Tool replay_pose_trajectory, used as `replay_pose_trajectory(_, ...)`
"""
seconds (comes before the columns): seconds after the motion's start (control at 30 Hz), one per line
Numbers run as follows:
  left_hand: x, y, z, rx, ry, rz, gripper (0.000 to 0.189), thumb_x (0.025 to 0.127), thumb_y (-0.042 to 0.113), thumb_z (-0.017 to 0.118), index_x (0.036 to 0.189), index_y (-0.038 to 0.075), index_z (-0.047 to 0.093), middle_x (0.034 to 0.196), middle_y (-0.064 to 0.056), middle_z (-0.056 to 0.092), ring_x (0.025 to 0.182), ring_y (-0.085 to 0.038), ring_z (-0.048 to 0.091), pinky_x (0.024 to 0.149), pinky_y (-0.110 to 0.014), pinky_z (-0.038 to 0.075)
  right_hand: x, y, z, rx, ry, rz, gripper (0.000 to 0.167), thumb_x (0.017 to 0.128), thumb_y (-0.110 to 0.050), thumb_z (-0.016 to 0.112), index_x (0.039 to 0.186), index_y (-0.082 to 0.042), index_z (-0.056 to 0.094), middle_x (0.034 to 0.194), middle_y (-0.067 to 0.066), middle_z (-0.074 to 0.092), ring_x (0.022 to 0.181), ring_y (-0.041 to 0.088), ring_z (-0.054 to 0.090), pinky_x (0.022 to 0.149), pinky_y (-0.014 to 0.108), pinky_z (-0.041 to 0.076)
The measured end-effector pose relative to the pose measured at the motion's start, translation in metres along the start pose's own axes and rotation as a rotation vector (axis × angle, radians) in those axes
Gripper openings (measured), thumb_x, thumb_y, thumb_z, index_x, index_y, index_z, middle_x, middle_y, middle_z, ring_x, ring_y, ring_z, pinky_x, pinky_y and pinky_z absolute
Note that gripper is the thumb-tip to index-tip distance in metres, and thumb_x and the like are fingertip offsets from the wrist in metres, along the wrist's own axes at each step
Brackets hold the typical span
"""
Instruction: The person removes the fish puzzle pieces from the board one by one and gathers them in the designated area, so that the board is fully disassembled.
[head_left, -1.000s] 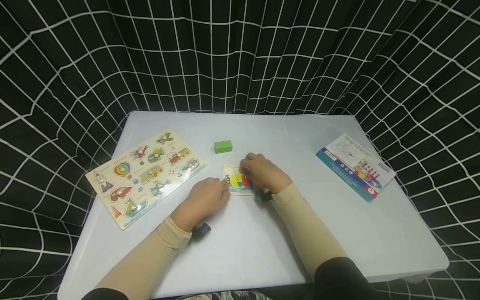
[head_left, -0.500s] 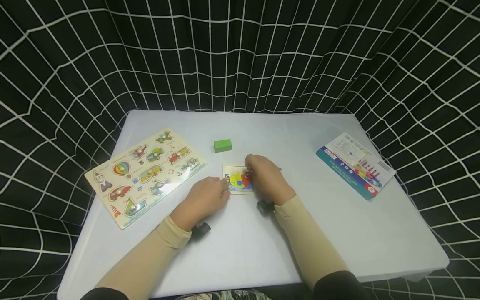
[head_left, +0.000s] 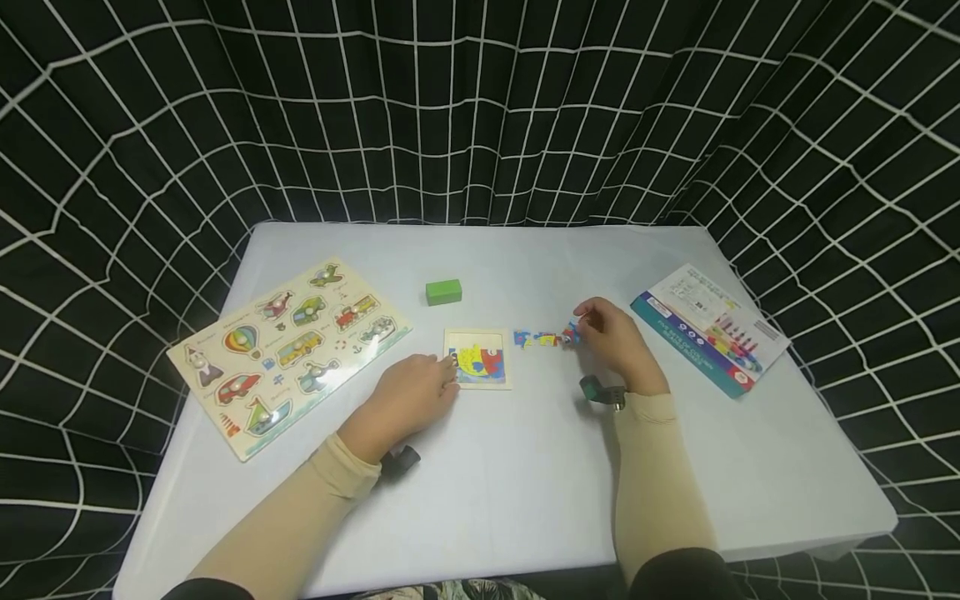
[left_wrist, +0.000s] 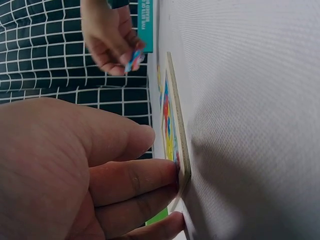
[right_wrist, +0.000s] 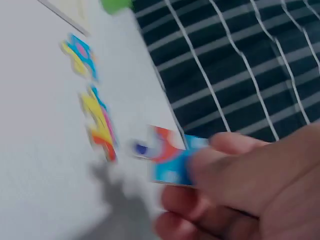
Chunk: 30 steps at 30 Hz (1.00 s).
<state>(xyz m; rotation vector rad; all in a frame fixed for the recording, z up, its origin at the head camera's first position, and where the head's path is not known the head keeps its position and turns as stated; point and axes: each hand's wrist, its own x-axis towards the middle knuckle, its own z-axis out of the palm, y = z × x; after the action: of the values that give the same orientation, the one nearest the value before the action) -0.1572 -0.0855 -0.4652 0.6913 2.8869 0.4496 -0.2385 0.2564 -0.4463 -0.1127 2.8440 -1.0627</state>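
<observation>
A small wooden jigsaw board [head_left: 477, 387] with a yellow, red and blue picture lies at the table's middle. My left hand [head_left: 408, 396] rests its fingertips on the board's left edge; in the left wrist view those fingers [left_wrist: 145, 177] are fairly straight. To the board's right, my right hand [head_left: 618, 342] pinches a puzzle piece [right_wrist: 170, 162], blue and red with a dark eye-like dot, between thumb and fingers. In the right wrist view it looks raised above the table. Two loose pieces, one blue and yellow [head_left: 522, 337], the other yellow and red [head_left: 547, 340], lie between hand and board.
A green block [head_left: 444, 292] lies behind the board. To the left is a large peg puzzle [head_left: 288, 354] with vehicle pictures. A printed flat box [head_left: 711, 329] lies at the right. A dark gridded curtain [head_left: 480, 125] stands round the table.
My right hand has moved right, away from above the board, and now pinches a piece beyond its right side. Two loose pieces have come into view. The left hand stays put.
</observation>
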Motion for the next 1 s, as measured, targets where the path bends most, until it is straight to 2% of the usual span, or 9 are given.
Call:
replay_pose_trajectory(0.13, 0.000, 0.000, -0.001, 0.005, 0.007, 0.002, 0.041, 0.112, 0.028, 0.059, 0.145, 0.008, 0.071, 0.155, -0.010, 0.065, 0.144, -0.037, 0.062, 0.121, -0.052, 0.051, 0.002, 0.012, -0.006, 0.002, -0.097, 0.051, 0.023, 0.112, -0.011, 0.058, 0.130, -0.006, 0.071, 0.130, 0.019, 0.070, 0.118, 0.036, 0.061, 0.111, 0.057, 0.053)
replay_pose_trajectory(0.23, 0.000, -0.001, 0.000, 0.004, 0.008, 0.002, 0.041, 0.111, 0.028, 0.060, 0.145, 0.008, 0.071, 0.155, -0.009, 0.065, 0.144, -0.037, 0.062, 0.121, -0.052, 0.051, 0.006, 0.012, -0.002, -0.018, -0.125, 0.089, 0.022, 0.112, -0.012, 0.058, 0.126, -0.010, 0.075, 0.135, 0.016, 0.070, 0.123, 0.035, 0.060, 0.117, 0.059, 0.050)
replay_pose_trajectory(0.37, 0.000, -0.001, 0.000, 0.005, 0.008, 0.004, 0.041, 0.111, 0.028, 0.060, 0.145, 0.008, 0.071, 0.155, -0.009, 0.065, 0.144, -0.036, 0.062, 0.122, -0.051, 0.051, 0.008, 0.013, 0.007, -0.050, -0.090, 0.118, 0.021, 0.112, -0.011, 0.057, 0.123, -0.012, 0.075, 0.135, 0.016, 0.070, 0.123, 0.034, 0.059, 0.117, 0.060, 0.050)
replay_pose_trajectory(0.6, 0.000, 0.000, 0.001, 0.000, -0.008, -0.003, 0.042, 0.111, 0.029, 0.061, 0.146, 0.008, 0.070, 0.157, -0.010, 0.064, 0.144, -0.037, 0.062, 0.121, -0.053, 0.051, 0.009, 0.018, 0.020, -0.112, -0.010, 0.061, 0.013, 0.109, -0.005, 0.063, 0.115, -0.002, 0.074, 0.124, 0.020, 0.067, 0.114, 0.037, 0.059, 0.112, 0.057, 0.054)
replay_pose_trajectory(0.7, 0.000, 0.000, 0.002, -0.005, -0.013, -0.005, 0.042, 0.111, 0.029, 0.060, 0.147, 0.008, 0.069, 0.158, -0.010, 0.063, 0.145, -0.037, 0.061, 0.122, -0.052, 0.050, 0.007, 0.015, 0.024, -0.138, 0.033, 0.033, 0.012, 0.108, -0.004, 0.064, 0.115, -0.002, 0.074, 0.122, 0.019, 0.064, 0.113, 0.035, 0.058, 0.111, 0.056, 0.055)
replay_pose_trajectory(0.8, -0.001, 0.000, 0.001, 0.003, -0.020, -0.009, 0.042, 0.111, 0.030, 0.061, 0.147, 0.008, 0.069, 0.158, -0.010, 0.063, 0.146, -0.036, 0.060, 0.123, -0.052, 0.049, 0.005, -0.002, 0.035, -0.130, 0.108, -0.058, 0.017, 0.106, -0.001, 0.065, 0.119, 0.000, 0.075, 0.121, 0.018, 0.066, 0.110, 0.035, 0.062, 0.105, 0.054, 0.057)
replay_pose_trajectory(0.87, -0.001, 0.000, 0.001, 0.011, -0.022, -0.010, 0.042, 0.111, 0.030, 0.061, 0.146, 0.008, 0.070, 0.157, -0.010, 0.063, 0.146, -0.036, 0.060, 0.123, -0.052, 0.050, 0.001, -0.025, 0.049, -0.108, 0.113, -0.157, 0.022, 0.104, 0.000, 0.067, 0.124, 0.001, 0.075, 0.122, 0.017, 0.068, 0.109, 0.033, 0.065, 0.102, 0.051, 0.059)
replay_pose_trajectory(0.93, -0.001, 0.000, 0.001, 0.024, -0.024, -0.006, 0.042, 0.111, 0.030, 0.062, 0.145, 0.007, 0.070, 0.157, -0.010, 0.064, 0.146, -0.037, 0.061, 0.122, -0.052, 0.050, -0.001, -0.050, 0.067, -0.096, 0.046, -0.278, 0.027, 0.103, -0.001, 0.069, 0.129, 0.001, 0.075, 0.122, 0.017, 0.071, 0.107, 0.032, 0.068, 0.098, 0.048, 0.061)
replay_pose_trajectory(1.0, 0.000, 0.001, 0.002, 0.024, -0.010, 0.002, 0.042, 0.111, 0.031, 0.062, 0.144, 0.007, 0.071, 0.156, -0.011, 0.065, 0.144, -0.037, 0.062, 0.121, -0.053, 0.051, -0.004, -0.072, 0.085, -0.102, -0.073, -0.367, 0.031, 0.102, -0.004, 0.072, 0.133, 0.000, 0.075, 0.124, 0.015, 0.072, 0.107, 0.029, 0.067, 0.098, 0.045, 0.061)
